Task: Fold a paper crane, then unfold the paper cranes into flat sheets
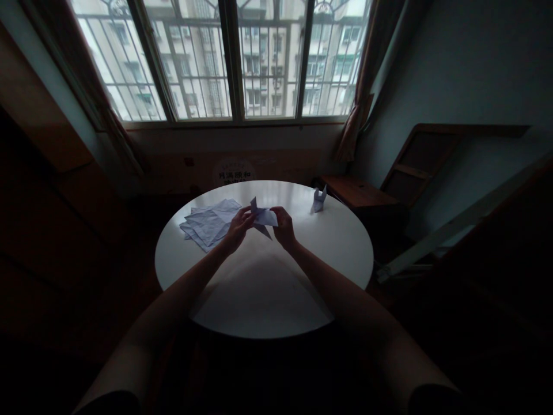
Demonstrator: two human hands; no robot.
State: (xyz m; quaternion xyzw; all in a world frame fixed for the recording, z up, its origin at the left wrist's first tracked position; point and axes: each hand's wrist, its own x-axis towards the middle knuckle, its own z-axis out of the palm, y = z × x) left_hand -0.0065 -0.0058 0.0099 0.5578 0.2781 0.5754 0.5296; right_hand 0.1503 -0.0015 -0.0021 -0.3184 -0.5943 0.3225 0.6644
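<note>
A partly folded piece of white paper (265, 217) is held between my two hands above the round white table (263, 288). One pointed flap of it stands up near my left fingers, and another point hangs down toward me. My left hand (239, 229) pinches the paper at its left side. On the right edge, the fingers and thumb of my right hand (284, 226) are closed on it. Left of my left hand lies a loose pile of creased paper sheets (207, 222). A small folded paper figure (319, 199) with upright points stands at the table's far right.
Beyond the table is a wide barred window (268, 69) with curtains (352, 132) at its sides. To the right are a low wooden stand (358, 193) and a leaning wooden frame (425, 158). Dark wooden cabinets (47, 202) line the left.
</note>
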